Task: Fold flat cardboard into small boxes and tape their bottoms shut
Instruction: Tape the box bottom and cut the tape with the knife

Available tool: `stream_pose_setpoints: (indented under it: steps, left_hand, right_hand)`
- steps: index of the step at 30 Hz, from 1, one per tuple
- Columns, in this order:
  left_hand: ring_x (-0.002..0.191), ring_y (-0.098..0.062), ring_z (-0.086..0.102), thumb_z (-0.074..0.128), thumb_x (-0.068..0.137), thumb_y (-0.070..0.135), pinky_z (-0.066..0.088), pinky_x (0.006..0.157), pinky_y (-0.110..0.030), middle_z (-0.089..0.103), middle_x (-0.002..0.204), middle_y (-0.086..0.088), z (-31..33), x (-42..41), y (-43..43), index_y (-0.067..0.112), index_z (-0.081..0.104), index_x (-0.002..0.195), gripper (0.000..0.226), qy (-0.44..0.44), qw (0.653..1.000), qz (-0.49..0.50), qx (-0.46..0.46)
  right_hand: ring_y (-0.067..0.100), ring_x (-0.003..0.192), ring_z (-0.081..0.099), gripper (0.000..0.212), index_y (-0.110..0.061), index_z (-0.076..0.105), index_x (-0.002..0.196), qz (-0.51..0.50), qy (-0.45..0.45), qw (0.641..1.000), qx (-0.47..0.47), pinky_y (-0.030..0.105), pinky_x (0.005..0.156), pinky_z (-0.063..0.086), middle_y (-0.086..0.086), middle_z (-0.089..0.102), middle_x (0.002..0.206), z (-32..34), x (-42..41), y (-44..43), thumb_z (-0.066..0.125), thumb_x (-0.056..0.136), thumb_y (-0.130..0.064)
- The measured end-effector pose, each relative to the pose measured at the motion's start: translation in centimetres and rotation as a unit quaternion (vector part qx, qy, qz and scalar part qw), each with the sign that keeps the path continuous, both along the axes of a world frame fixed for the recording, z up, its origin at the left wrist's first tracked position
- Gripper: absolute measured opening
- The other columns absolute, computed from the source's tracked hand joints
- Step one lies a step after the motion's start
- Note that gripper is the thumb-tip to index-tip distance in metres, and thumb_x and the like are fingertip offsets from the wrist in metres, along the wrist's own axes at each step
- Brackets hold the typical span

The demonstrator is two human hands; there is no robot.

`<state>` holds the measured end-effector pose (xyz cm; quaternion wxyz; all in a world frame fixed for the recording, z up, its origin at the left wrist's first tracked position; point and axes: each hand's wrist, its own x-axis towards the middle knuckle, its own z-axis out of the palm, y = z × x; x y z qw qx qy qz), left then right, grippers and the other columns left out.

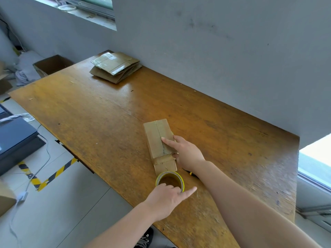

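Note:
A small folded cardboard box (155,138) lies on the wooden table (100,111), its taped seam facing up. My right hand (186,153) rests on the box's right side, its forefinger straight and pressing the tape along the seam. A yellow-rimmed tape roll (176,177) stands just below the box's near flaps. My left hand (166,196) holds the roll, fingers curled over its near rim, forefinger pointing right. A stack of flat cardboard (116,68) with clear tape patches lies at the table's far end.
A grey wall runs along the table's right side. A small black and yellow object (189,172) lies beside my right wrist. An open carton (52,65) stands on the floor past the far left corner. Yellow-black floor tape (53,174) and a dark machine (16,138) are at left.

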<state>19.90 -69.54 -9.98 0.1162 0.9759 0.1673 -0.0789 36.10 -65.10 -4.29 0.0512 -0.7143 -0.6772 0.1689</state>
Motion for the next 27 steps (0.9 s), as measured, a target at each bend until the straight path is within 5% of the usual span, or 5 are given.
stream_pose_setpoints:
  steps: [5,8,13,17,27]
  left_hand:
    - [0.093,-0.021,0.052,0.048,0.091,0.055,0.04,0.085,-0.035,0.058,0.102,-0.002,0.9,0.0,1.3,0.023,0.016,0.151,0.074,-0.023,0.999,0.022,-0.026]
    - [0.077,-0.02,0.055,0.051,0.091,0.046,0.049,0.068,-0.034,0.057,0.086,0.0,2.1,-0.9,2.3,0.016,0.059,0.105,0.034,-0.231,0.966,0.103,0.062]
    - [0.12,-0.035,0.047,0.072,0.075,0.033,0.042,0.095,-0.047,0.046,0.128,-0.017,3.7,-0.7,5.8,0.011,0.044,0.132,0.067,-0.258,0.903,0.32,0.123]
    - [0.148,-0.032,-0.004,0.052,0.09,0.053,0.011,0.12,-0.043,-0.017,0.159,-0.016,2.7,-0.2,7.7,0.012,-0.006,0.153,0.094,-0.098,0.928,0.353,0.069]
    - [0.142,-0.032,0.021,0.055,0.094,0.036,0.033,0.11,-0.04,-0.016,0.158,-0.016,1.2,0.5,9.1,0.011,-0.006,0.152,0.087,-0.051,0.933,0.35,0.066]
  right_hand:
    - [0.024,0.122,0.05,0.077,-0.054,0.017,0.146,0.0,-0.003,1.0,-0.001,0.037,0.084,0.053,-0.006,0.026,0.155,0.1,0.0,-0.1,0.054,0.095,-0.01]
    - [0.023,0.123,0.049,0.078,-0.054,0.018,0.146,-0.003,0.003,1.0,-0.001,0.037,0.086,0.052,-0.007,0.027,0.155,0.1,0.1,-0.1,0.054,0.094,-0.008]
    - [0.025,0.129,0.046,0.076,-0.049,0.019,0.148,-0.003,0.006,1.0,0.007,0.039,0.091,0.051,-0.004,0.028,0.156,0.0,-0.1,-0.2,0.056,0.093,-0.013]
    - [0.022,0.127,0.048,0.073,-0.047,0.02,0.148,-0.008,0.0,1.0,0.011,0.038,0.091,0.051,-0.007,0.031,0.155,-0.3,-0.3,0.0,0.06,0.093,-0.021]
    - [0.025,0.103,0.06,0.065,-0.037,0.022,0.149,-0.038,-0.024,0.999,0.014,0.038,0.077,0.053,0.002,0.057,0.122,-2.0,-1.8,0.8,0.057,0.095,-0.037]
